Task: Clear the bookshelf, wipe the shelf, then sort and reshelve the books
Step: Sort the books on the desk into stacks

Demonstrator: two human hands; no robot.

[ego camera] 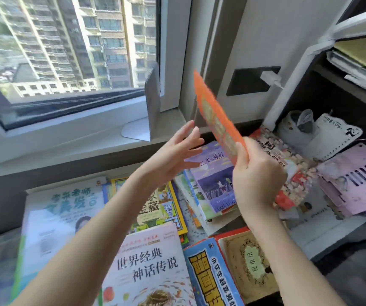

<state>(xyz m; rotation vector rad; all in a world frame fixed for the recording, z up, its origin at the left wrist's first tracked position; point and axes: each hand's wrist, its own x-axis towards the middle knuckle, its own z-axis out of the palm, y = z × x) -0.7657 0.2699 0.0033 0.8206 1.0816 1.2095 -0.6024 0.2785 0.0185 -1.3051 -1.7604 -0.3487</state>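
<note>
Right hand (pixel 256 175) grips a thin orange book (pixel 218 120) by its lower end, tilted up before the window; left hand (pixel 175 153) beside it, fingers (pixel 191 134) spread apart; other books (pixel 146 268) lie scattered below.

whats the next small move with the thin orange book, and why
Probably close the open left hand on the thin orange book: the right hand grips only its lower end, and it tilts up in mid-air.

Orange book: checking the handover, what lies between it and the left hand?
Nothing, per the head view: bare gap between left hand and orange book, purple book lying below.
</note>
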